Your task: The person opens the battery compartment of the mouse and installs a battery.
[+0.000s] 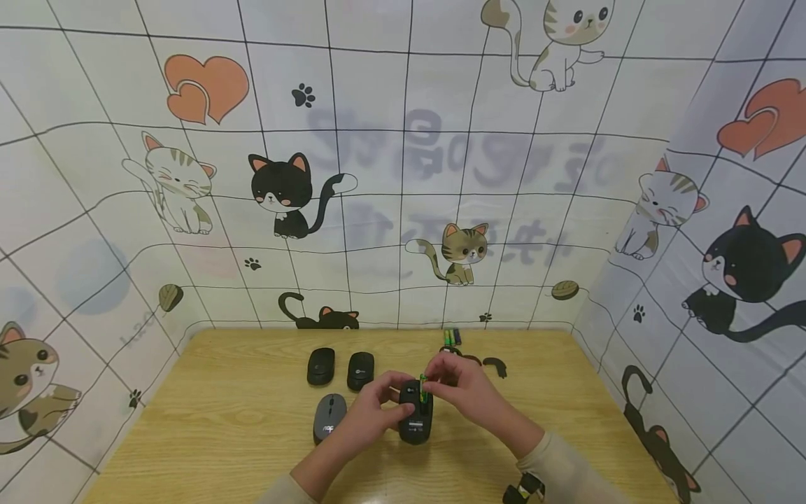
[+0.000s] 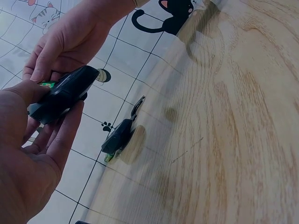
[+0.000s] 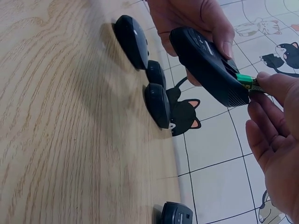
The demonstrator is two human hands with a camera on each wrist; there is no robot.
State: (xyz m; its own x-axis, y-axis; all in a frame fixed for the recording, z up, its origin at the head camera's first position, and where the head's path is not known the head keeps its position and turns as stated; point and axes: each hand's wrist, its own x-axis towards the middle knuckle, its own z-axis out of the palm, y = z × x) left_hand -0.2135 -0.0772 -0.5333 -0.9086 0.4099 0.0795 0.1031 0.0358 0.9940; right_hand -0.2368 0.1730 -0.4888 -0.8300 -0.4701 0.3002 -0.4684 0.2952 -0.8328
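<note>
My left hand (image 1: 373,413) holds a black computer mouse (image 1: 415,428) above the table, underside facing up with a label showing. Between the thumb and fingers of my right hand (image 1: 471,396) is a green AAA-size battery (image 3: 245,80). One end of the battery is in the slot in the mouse's underside, as the right wrist view shows, while the other end sticks out at a tilt. The left thumb presses on the mouse's underside beside the label. In the left wrist view the mouse's body (image 2: 70,91) hides most of the battery.
Two black mice (image 1: 321,366) and a grey mouse (image 1: 330,413) sit on the wooden table (image 1: 239,420) left of the hands. Several small batteries (image 1: 452,337) lie at the back edge. A curved black piece (image 1: 497,365) lies behind the right hand. A cat-print cloth (image 1: 378,161) surrounds the table.
</note>
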